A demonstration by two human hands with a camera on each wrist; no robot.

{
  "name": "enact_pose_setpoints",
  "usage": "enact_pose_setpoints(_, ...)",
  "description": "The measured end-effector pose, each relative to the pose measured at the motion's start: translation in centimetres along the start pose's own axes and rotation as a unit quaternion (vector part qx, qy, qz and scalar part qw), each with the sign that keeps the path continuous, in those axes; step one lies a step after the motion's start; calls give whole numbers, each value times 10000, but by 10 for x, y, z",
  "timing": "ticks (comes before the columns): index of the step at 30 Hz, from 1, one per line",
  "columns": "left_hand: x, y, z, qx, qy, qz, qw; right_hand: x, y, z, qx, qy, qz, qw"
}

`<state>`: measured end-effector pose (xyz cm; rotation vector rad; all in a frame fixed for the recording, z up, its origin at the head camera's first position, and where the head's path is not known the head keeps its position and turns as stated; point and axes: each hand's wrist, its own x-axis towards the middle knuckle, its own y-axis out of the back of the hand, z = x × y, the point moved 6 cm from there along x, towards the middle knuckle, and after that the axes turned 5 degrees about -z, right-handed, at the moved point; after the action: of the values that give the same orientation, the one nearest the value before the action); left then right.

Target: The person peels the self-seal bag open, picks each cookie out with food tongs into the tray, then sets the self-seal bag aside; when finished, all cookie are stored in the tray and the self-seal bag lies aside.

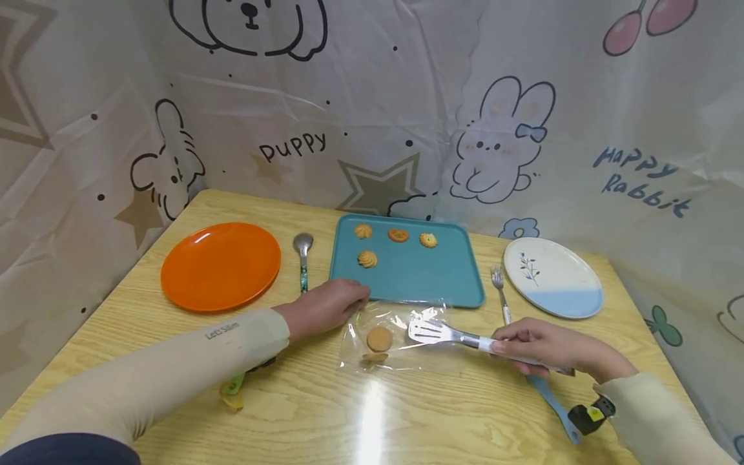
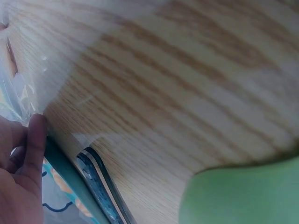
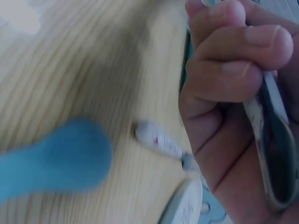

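A clear plastic bag (image 1: 401,355) lies in front of the teal tray (image 1: 424,274), with a round cookie (image 1: 380,338) and a second one seen edge-on toward its left side. My left hand (image 1: 328,310) pinches the bag's upper left corner, thumb against fingers in the left wrist view. My right hand (image 1: 537,345) grips the handle of metal tongs (image 1: 471,339) with a slotted head; their folded end shows in the right wrist view. The slotted head overlaps the bag's right part; whether it is inside or above cannot be told.
Several cookies (image 1: 367,259) sit on the tray. An orange plate (image 1: 221,265) and a spoon (image 1: 303,243) are left of it; a fork (image 1: 497,278) and a white-and-blue plate (image 1: 558,300) are right. A blue-handled utensil (image 1: 555,403) lies below my right hand, and a green-and-yellow object (image 1: 234,387) by my left forearm.
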<state>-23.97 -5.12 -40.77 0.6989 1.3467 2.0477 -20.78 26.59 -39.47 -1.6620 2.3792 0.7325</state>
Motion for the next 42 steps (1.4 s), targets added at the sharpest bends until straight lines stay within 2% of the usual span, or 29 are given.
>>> enact_pose_setpoints(6, 1, 0, 1, 58, 24, -39, 10000, 25, -6, -4, -252, -77, -191, 9995)
enact_pose_setpoints(12, 1, 3, 3, 79, -19, -44, 10000, 37, -9, -7, -237, -287, -246, 9990)
enact_pose_setpoints(21, 1, 4, 4, 123, 12, -85, 9999, 48, -11, -5, -36, -36, -350, 9994)
enact_pose_setpoints(26, 1, 2, 5, 86, -24, -90, 9999, 27, -9, 2, 112, 16, -158, 9998)
enact_pose_setpoints(30, 3, 0, 7, 72, -51, -145, 9999, -11, -1, 9, 343, 119, -31, 9993)
enact_pose_setpoints(33, 5, 0, 6, 119, -36, -134, 9998, -42, 13, 14, 346, -62, 258, 9990)
enact_pose_setpoints(36, 5, 2, 5, 179, 12, -62, 9998, -63, 30, 14, -6, -201, 732, 9971)
enact_pose_setpoints(38, 4, 3, 5, 158, 3, -16, 9999, -69, 41, 13, -387, -317, 1131, 9923)
enact_pose_setpoints(40, 2, 3, 4, 144, -10, -16, 9999, -66, 49, 11, -775, -420, 1582, 9835)
enact_pose_setpoints(42, 1, 2, 4, 121, -11, -39, 9999, -55, 54, 6, -1261, -559, 2049, 9690)
